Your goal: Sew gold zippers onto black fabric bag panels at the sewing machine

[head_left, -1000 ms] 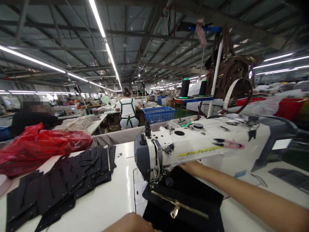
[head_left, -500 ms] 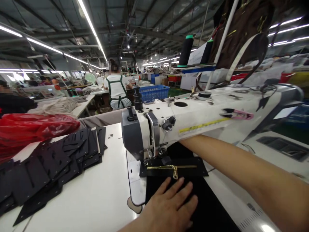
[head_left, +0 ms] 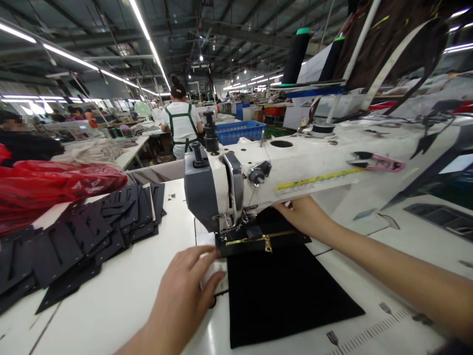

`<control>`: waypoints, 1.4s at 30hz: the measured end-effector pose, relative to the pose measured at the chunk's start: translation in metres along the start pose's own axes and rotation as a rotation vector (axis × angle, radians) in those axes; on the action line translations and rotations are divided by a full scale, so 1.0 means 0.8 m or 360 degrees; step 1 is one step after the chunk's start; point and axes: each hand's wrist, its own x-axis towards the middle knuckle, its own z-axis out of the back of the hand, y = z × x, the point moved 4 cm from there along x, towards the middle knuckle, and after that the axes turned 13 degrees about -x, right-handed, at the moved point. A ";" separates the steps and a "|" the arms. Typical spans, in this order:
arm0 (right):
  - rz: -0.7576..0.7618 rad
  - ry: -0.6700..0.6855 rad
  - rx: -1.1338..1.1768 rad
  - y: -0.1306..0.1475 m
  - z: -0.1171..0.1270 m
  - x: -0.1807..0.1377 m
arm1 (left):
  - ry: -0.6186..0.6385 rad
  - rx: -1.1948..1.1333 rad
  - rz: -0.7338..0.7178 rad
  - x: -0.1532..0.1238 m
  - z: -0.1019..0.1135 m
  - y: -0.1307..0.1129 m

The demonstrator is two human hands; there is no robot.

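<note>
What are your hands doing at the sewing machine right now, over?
Left hand open, fingertips at black fabric edge by gold zipper. Right hand behind, under machine arm. Black cut pieces stacked left, apart.

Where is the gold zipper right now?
The gold zipper lies on the black fabric under the sewing machine head, between the left hand and right hand.

Black fabric panel under the left grip: matt, napped cloth, with a zipper of bright brass-coloured metal along the edge nearest the right grip. Sewing machine above both grips: smooth, semi-gloss white painted metal with a grey face plate and polished metal guard. Worktop beside the left grip: glossy white laminate; beyond it, black cut pieces look matt and stiff, and the red bag is shiny thin plastic.
</note>
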 end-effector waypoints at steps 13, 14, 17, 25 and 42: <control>0.0613 0.0219 0.0012 0.086 -0.063 -0.056 | -0.0001 0.0158 -0.0205 0.006 -0.024 0.011; 0.0633 0.0223 0.0023 0.086 -0.064 -0.055 | -0.0018 0.0137 -0.0207 0.007 -0.024 0.012; 0.0685 0.0234 0.0034 0.090 -0.062 -0.051 | -0.0072 0.0069 -0.0201 0.008 -0.024 0.015; 0.0733 0.0323 -0.0100 0.098 -0.065 -0.048 | -0.0050 0.0127 -0.0253 0.009 -0.025 0.013; 0.0790 0.0452 -0.0160 0.095 -0.069 -0.039 | 0.0002 0.0272 -0.0345 0.016 -0.030 0.018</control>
